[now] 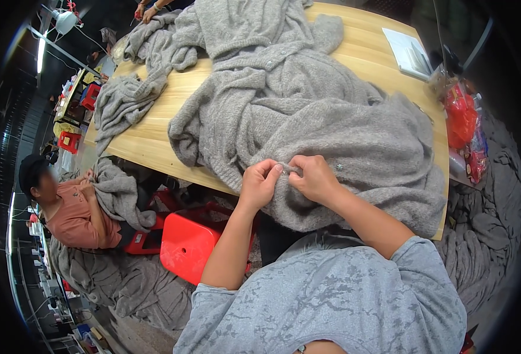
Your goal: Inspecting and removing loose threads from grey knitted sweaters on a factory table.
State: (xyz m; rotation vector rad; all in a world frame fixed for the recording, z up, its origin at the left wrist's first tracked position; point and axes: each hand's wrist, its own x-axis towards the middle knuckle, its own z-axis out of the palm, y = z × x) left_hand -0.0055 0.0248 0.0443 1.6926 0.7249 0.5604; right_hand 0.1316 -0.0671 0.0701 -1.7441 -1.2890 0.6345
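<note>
A large grey knit garment (343, 133) lies heaped over the table, its near edge hanging toward my lap. My left hand (260, 184) pinches the knit at that near edge, thumb and forefinger pressed together. Close beside it on the right, my right hand (314, 180) is also closed on the same fold, its fingertips curled into the cloth. A small shiny spot, perhaps a button, shows between the fingertips; it is too small to make out. Another shiny button-like spot (339, 167) sits on the knit just right of my right hand.
More grey knitwear (127, 100) lies on the wooden table (378, 16). A white paper pad (406, 52) and red plastic bags (461, 115) are at the right. A red stool (186, 248) stands left; beyond it a seated person (74, 212) handles knitwear. Another person's hands (148, 12) show at the far edge.
</note>
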